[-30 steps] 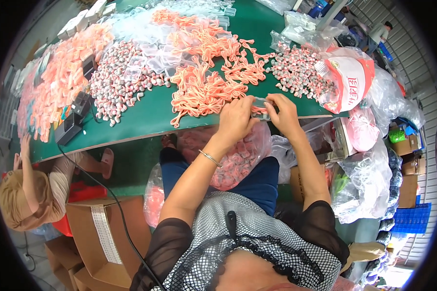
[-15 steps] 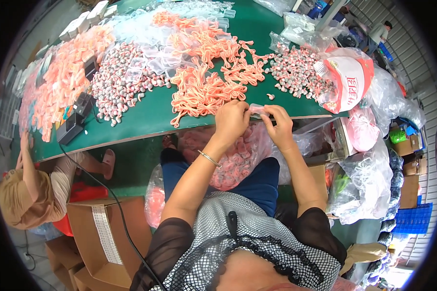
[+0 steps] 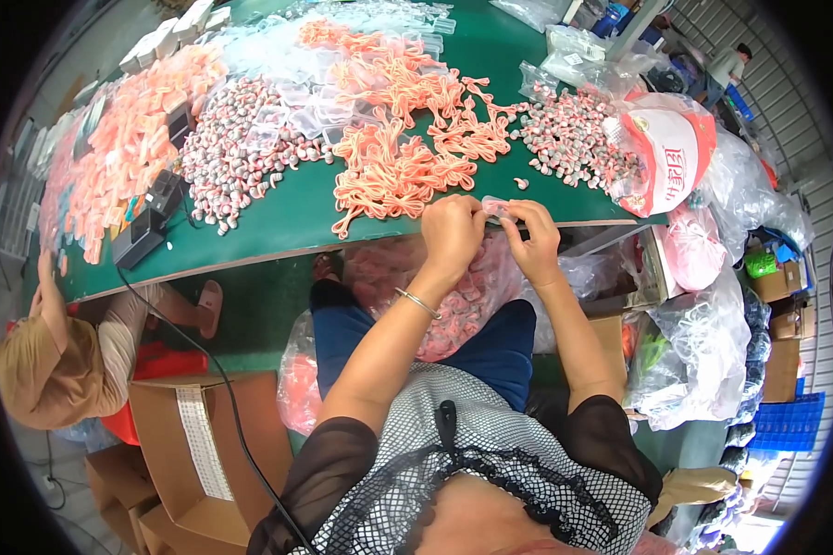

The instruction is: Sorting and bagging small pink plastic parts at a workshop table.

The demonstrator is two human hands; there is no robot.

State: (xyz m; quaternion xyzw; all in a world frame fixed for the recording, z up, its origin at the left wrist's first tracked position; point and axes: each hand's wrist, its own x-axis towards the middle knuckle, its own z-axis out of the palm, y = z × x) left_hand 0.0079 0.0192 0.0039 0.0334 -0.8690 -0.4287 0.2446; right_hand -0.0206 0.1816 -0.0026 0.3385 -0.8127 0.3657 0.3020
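At the front edge of the green table, a small clear plastic case with a pinkish tint is held between my two hands. My left hand is closed at the left end of the case, its fingers bent together. With thumb and fingers, my right hand pinches the other end. Just beyond the left hand lies a heap of looped orange cords. A loose small grey-and-pink piece rests beyond the right hand. What is inside the case is too small to make out.
Piles of grey-and-pink pieces, clear cases and filled orange cases cover the table's left. A red-and-white bag stands right. Below are a bag of cases and a cardboard box. A co-worker's arm is at far left.
Both hands still hold the clear case. The left wrist has turned and shifted slightly right, and the case is tilted a little differently. The whole view has shifted slightly.
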